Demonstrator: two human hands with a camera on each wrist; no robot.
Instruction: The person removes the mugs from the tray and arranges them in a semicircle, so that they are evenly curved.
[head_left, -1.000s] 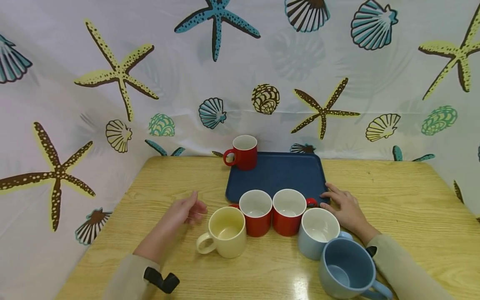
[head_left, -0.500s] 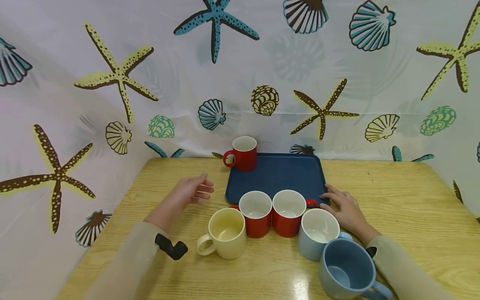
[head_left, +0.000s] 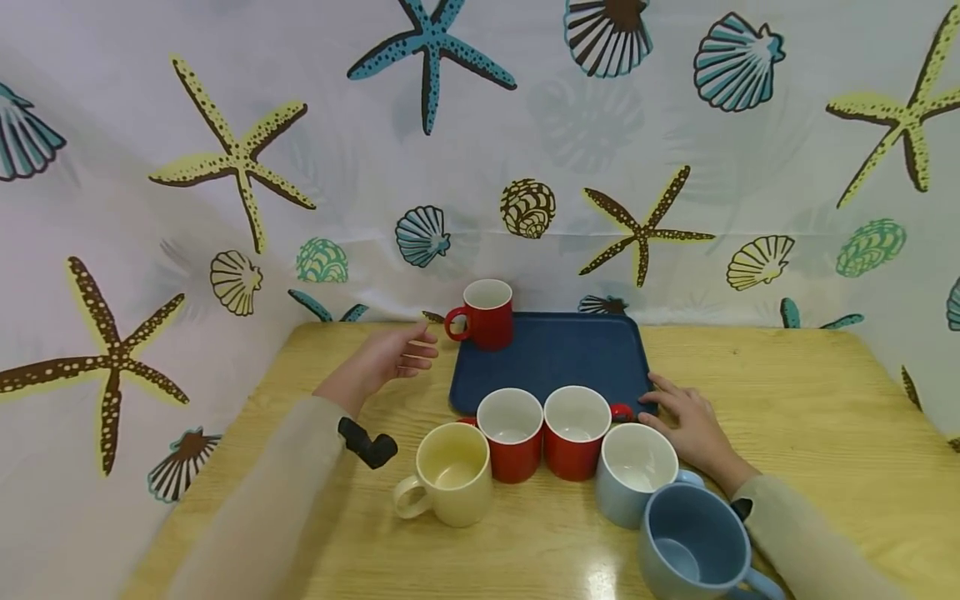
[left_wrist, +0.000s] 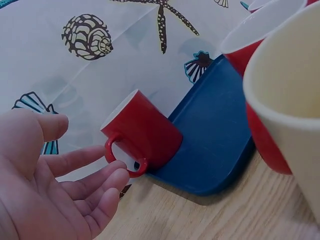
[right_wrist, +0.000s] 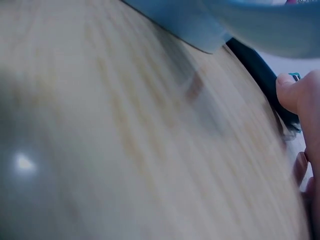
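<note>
With fingers extended and palm turned inward, my left hand (head_left: pixel 385 356) is just left of a red mug (head_left: pixel 489 318). That mug stands upright on the far left corner of a navy blue tray (head_left: pixel 573 350); its handle (left_wrist: pixel 137 172) points toward my hand. In the left wrist view the fingertips (left_wrist: pixel 120 175) overlap the handle, but whether they touch it I cannot tell. My right hand (head_left: pixel 692 421) rests at the tray's right edge, fingers spread and slightly bent, the fingertips on the rim. The right wrist view catches only its thumb (right_wrist: pixel 290 95) and parts of some fingers.
Along the tray's near side stand two more red mugs (head_left: pixel 510 437) (head_left: pixel 576 435). A pale yellow mug (head_left: pixel 453 479) sits to their left. Nearer on the right are a light blue mug (head_left: pixel 626 496) and a larger blue mug (head_left: pixel 693 546). Patterned cloth (head_left: pixel 480 167) hangs behind the wooden table (head_left: pixel 780 400).
My left hand has moved forward and to the right, from beside the yellow mug toward the red mug on the tray. My right hand and the mugs have stayed put; the view tilted slightly.
</note>
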